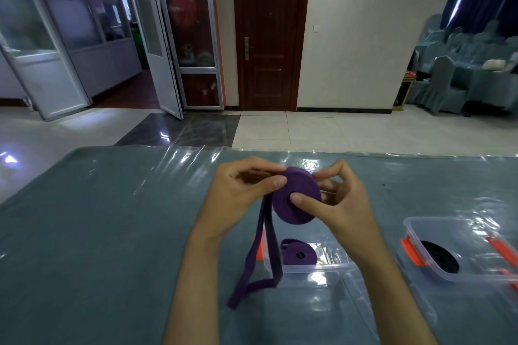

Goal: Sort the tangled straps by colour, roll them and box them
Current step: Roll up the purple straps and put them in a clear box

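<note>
With both hands' grip pinching the purple roll [297, 199], its loose tail [259, 260] could snag the box [314, 267] rim and unwind.

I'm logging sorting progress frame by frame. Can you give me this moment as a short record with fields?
left hand: holds the purple roll at its edge
right hand: pinches the roll, thumb on its centre
loose tail: hangs down to the table, not yet wound
near box: one purple roll inside
right box: one black roll inside
</note>
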